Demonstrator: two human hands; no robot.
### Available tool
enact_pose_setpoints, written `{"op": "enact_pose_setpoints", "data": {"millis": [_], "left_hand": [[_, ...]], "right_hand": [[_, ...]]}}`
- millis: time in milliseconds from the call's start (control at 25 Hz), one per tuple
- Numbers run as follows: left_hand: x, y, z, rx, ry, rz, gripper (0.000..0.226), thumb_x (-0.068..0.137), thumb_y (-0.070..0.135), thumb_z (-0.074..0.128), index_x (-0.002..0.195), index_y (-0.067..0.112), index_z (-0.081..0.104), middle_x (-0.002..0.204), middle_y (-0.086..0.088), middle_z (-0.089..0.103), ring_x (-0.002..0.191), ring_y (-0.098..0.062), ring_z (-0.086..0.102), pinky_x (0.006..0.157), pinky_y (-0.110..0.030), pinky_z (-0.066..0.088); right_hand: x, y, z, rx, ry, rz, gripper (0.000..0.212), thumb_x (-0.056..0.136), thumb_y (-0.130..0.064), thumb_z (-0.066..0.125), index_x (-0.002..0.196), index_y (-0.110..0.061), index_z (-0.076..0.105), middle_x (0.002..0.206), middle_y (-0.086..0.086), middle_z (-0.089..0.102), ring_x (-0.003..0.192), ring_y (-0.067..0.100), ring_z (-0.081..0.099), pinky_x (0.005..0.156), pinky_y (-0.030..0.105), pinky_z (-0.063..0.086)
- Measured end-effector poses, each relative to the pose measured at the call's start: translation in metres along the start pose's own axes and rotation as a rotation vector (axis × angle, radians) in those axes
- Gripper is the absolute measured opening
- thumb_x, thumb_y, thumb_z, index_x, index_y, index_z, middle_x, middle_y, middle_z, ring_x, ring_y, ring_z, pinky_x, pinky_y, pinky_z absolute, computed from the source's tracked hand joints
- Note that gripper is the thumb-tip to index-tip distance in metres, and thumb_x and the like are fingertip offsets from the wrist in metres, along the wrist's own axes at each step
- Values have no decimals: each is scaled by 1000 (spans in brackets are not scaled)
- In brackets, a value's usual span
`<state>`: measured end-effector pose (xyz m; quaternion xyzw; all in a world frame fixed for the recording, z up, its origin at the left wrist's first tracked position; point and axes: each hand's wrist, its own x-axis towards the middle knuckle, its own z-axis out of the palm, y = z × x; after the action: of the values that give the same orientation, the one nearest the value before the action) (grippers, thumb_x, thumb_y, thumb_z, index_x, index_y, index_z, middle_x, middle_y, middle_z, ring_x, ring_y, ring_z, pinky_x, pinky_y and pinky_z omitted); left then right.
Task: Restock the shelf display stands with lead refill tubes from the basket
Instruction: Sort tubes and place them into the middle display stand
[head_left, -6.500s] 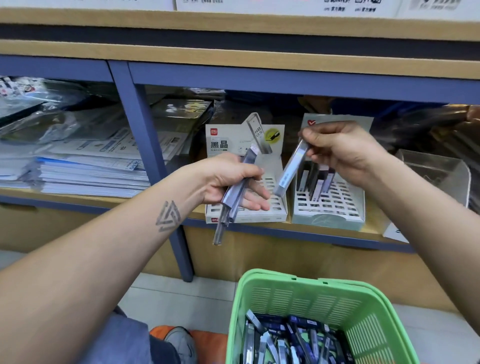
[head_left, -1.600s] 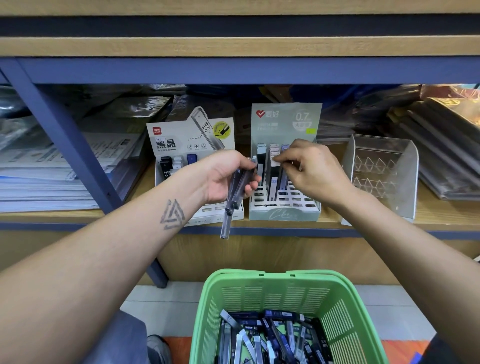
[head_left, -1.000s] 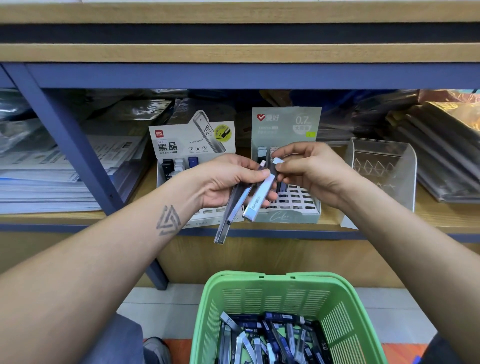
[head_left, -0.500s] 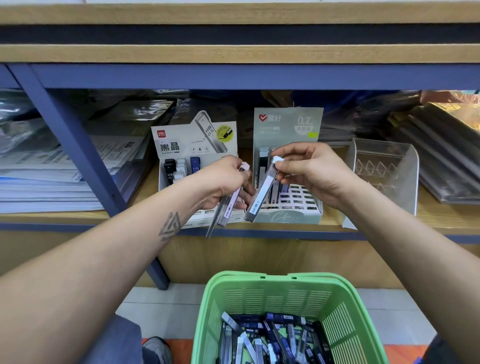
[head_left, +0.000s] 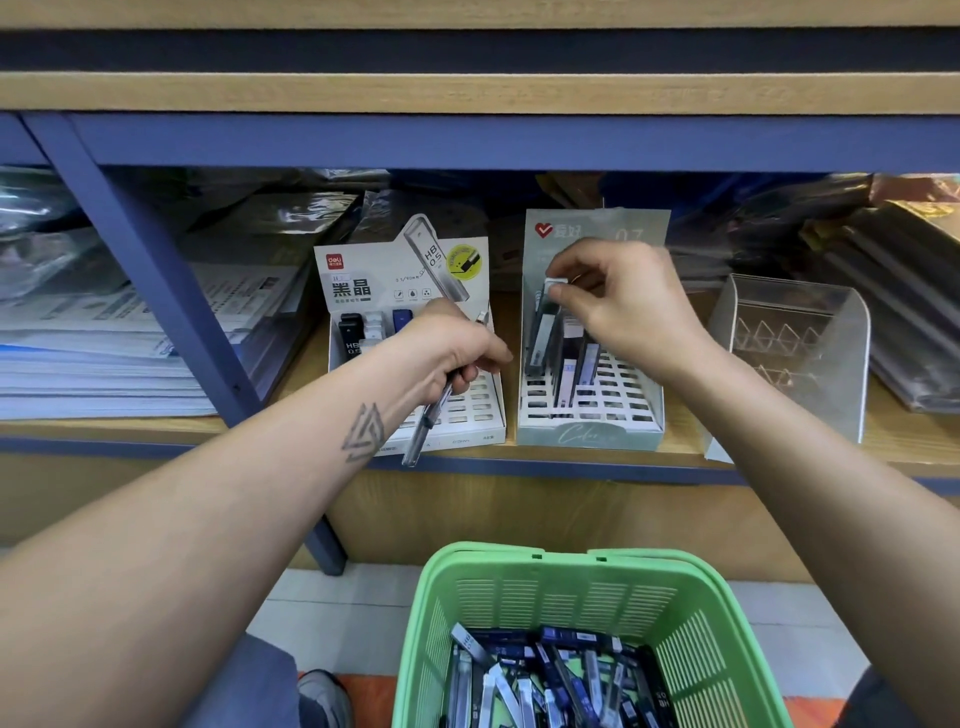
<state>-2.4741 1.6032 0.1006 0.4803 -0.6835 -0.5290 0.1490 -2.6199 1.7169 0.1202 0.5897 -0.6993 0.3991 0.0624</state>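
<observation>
While my left hand (head_left: 457, 353) is gripping spare tubes (head_left: 426, 415), my right hand (head_left: 618, 306) is pinching a capped tube (head_left: 543, 332) into the stand (head_left: 589, 434) at 12 o'clock from the basket (head_left: 571, 587), needing straight seating next.

Both forearms bare, no sleeves in view. Left forearm (head_left: 218, 519): dark tattoo (head_left: 362, 433) of nested, overlapping triangles near wrist. Left hand (head_left: 451, 347), right hand (head_left: 618, 306): no rings, no watch. Grey-blue trouser leg (head_left: 249, 686) lower left; grey shoe (head_left: 324, 699) beside it.
</observation>
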Motion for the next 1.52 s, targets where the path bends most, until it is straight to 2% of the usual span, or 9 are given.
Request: {"op": "enact_pose_setpoints", "data": {"millis": [120,240,480,600,760,880,1040,1280,1520], "left_hand": [[9,-6,8,69,26,-6,25,78,0,77,99,-6,64,61,-11,53,38,-13,37,38,-18,31],[17,-11,17,137,9,6,36,77,5,78,109,-5,65,65,-12,51,41,-17,39,43,-22,34],[17,-9,29,235,29,95,27,76,2,80,95,-2,62,61,-12,52,39,-18,41,40,-22,35],[19,-9,31,307,51,136,26,73,4,83,88,2,61,62,-10,52,46,-21,46,45,-25,37],[22,-9,34,327,66,148,27,72,3,83,91,1,65,64,-10,53,47,-21,48,42,-23,36],[25,-10,36,324,78,146,29,71,2,84,94,0,67,66,-10,54,48,-21,49,41,-22,36],[27,-10,36,330,81,130,33,70,5,85,97,0,67,71,-11,56,59,-24,53,47,-25,40],[27,-9,35,326,75,111,35,69,6,87,98,-3,69,72,-12,57,63,-26,54,55,-28,44],[20,-7,30,250,43,52,21,75,1,79,91,-1,66,65,-12,55,45,-20,45,43,-22,37]], "right_hand": [[-1,4,8,-53,-29,-24,13,94,-19,71,105,-16,75,98,-2,74,89,12,67,85,35,58],[1,5,12,-51,-25,-37,13,93,-19,71,105,-16,75,98,-2,75,89,13,68,86,36,57],[4,3,8,-12,-84,16,4,89,-17,74,93,-18,74,86,-4,71,83,13,66,81,40,57],[5,5,8,-14,-79,19,3,89,-16,73,90,-19,73,86,-2,71,83,17,66,79,42,57],[6,14,19,-171,-85,-44,11,92,-20,69,99,-18,77,98,0,72,94,25,65,82,44,55],[4,17,23,-252,-109,-97,22,92,-12,63,108,-15,78,105,5,71,105,32,59,86,47,52],[6,13,20,-302,-108,-75,32,85,-2,55,104,-13,79,107,5,71,107,31,57,88,46,52],[1,11,20,-403,-178,-61,34,90,-10,53,115,-15,76,118,4,67,114,31,53,94,48,48],[3,15,23,-353,-219,-35,38,93,-8,51,124,-17,72,124,5,65,120,30,51,98,47,46]]}}
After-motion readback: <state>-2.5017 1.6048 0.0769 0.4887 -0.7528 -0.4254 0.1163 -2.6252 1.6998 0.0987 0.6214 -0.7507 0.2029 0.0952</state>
